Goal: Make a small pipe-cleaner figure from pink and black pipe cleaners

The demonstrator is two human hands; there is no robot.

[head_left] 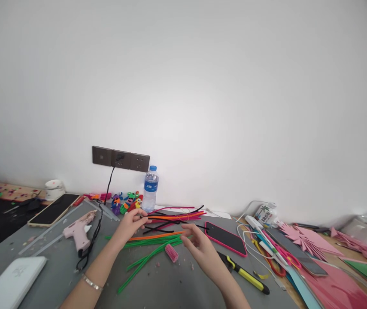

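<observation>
Fuzzy orange, black and dark pink sticks lie in a loose pile [178, 217] on the grey table [151, 296], past the two hands and toward the wall. Green sticks [147, 255] fan out nearer, and one more orange stick [159, 235] lies along their top edge. The left hand [133, 221] is at the left end of the pile, with its thumb and finger close together. I cannot tell if they pinch a stick. The right hand [201, 244] is near the right end of the green sticks. Its fingers are bent, with a gap between finger and thumb. To handle these sticks well, I think it is best to take just one by its very end, with a soft pinch, so the fuzz does not get squashed. The sticks cross, so a fast tug could drag others along; a slow slide lengthwise seems safer. The right hand could hold the rest down lightly. Its wrist should mind the yellow cutter [247, 277] and the pink phone [225, 238] just beside it. The small pink bundle [171, 253] sits between the arms and could get knocked.
</observation>
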